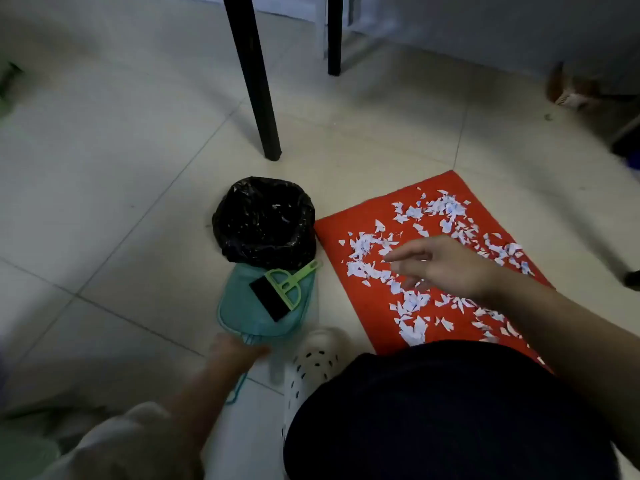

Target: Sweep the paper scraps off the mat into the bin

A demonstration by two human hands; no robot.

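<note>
The left hand (235,351) is pinching the teal plastic dustpan's (263,303) handle at seven o'clock; the right hand (440,265) is hovering relaxed, empty, over white paper scraps (412,299) covering the red mat (346,233). Sweeping seems unstarted; the black-lined bin (265,221) is waiting at eleven.

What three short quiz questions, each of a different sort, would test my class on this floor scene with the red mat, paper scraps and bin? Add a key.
1. True or false: the small green brush lies on the red rectangular mat.
2. Multiple choice: the bin lined with a black plastic bag stands (A) on the mat, (B) on the tiled floor beside the mat's left edge, (C) under the right hand.
3. Fill in: the white paper scraps lie scattered on the ____.

Key
1. False: it lies on the teal dustpan.
2. B
3. Mat
</note>
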